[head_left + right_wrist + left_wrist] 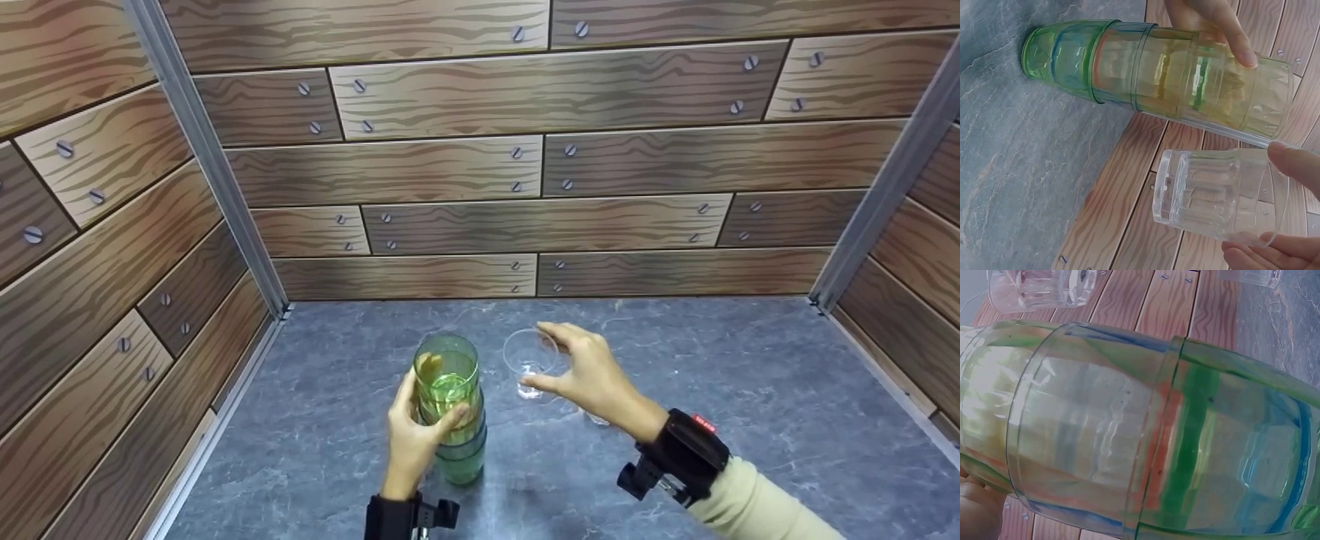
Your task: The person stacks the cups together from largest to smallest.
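A tall stack of nested see-through tumblers (460,450) stands on the table, green at the bottom with blue, orange and yellowish tints above. My left hand (411,442) grips it near the top, thumb on the near side and fingers behind. To the right, my right hand (596,375) holds a clear tumbler (1207,194) near its rim between thumb and fingers. That tumbler is upright, off the table and beside the stack's upper part. In the left wrist view the stack (1089,433) fills the picture, and only part of the left hand shows.
Another clear object (598,418), probably a tumbler, stands on the table, mostly hidden under the right forearm. The grey marbled table (337,420) is bounded by wood-patterned walls (450,169) at the back and both sides.
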Tool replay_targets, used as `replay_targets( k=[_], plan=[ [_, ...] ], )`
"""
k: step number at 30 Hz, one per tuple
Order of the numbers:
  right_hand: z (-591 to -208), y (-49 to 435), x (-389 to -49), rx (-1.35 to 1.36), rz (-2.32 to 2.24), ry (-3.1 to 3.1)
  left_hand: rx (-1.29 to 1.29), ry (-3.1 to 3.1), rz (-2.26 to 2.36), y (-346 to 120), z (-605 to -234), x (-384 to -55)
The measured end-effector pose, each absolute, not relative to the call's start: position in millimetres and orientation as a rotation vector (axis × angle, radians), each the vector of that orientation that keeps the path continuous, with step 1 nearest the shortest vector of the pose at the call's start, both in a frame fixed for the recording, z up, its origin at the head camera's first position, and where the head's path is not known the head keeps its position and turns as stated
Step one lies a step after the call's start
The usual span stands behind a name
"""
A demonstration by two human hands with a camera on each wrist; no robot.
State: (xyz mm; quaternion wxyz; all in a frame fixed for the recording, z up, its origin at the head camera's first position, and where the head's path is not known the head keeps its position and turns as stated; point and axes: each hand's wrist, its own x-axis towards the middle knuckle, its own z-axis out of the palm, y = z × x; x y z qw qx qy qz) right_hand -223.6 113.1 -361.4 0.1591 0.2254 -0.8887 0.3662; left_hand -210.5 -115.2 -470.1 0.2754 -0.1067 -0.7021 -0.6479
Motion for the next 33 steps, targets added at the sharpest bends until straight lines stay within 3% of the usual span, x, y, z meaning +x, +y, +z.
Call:
replay_targets(
  k=[33],
  plan=[
    [-328,103,-213,0.759,0.983,-2.492,-0.303,-1.868,-1.735,-116,-471,-212]
  ],
)
